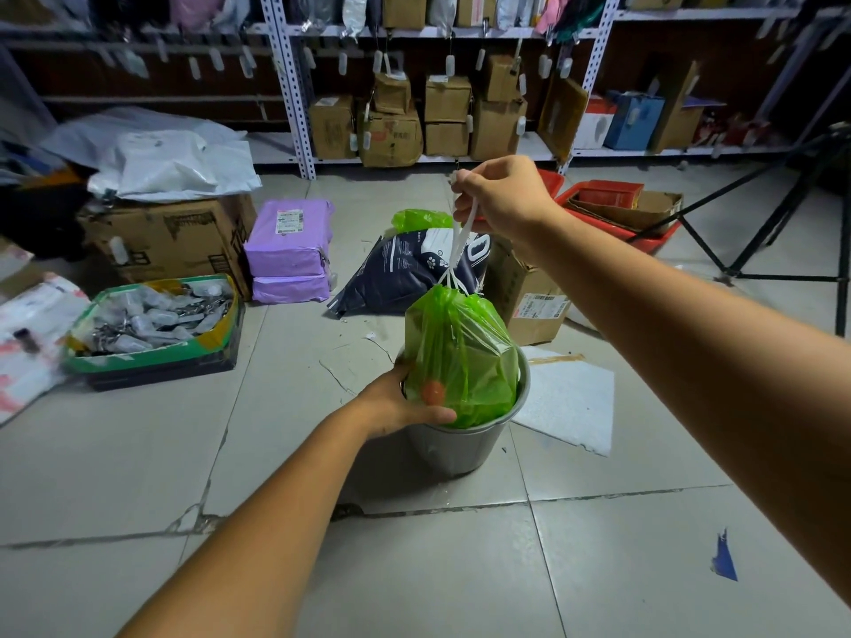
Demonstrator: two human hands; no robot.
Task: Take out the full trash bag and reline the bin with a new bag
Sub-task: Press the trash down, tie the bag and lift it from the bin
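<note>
A full green trash bag [463, 356] with a white drawstring [456, 244] stands partly lifted out of a small grey bin [453, 446] on the tiled floor. My right hand [499, 195] is up high, shut on the drawstring, which is pulled taut. My left hand [405, 405] grips the bin's near-left rim, thumb over the edge against the bag. The bag's bottom is still inside the bin. Something orange shows through the plastic low down.
Another green bag [421, 219] lies behind on a dark blue sack [405, 274]. Cardboard boxes [170, 241], purple parcels [288, 250], a green tray [156, 326], a red crate [617, 214], a tripod [783, 223] and shelving [414, 117] surround the spot. White foam sheet [571, 402] lies right of the bin.
</note>
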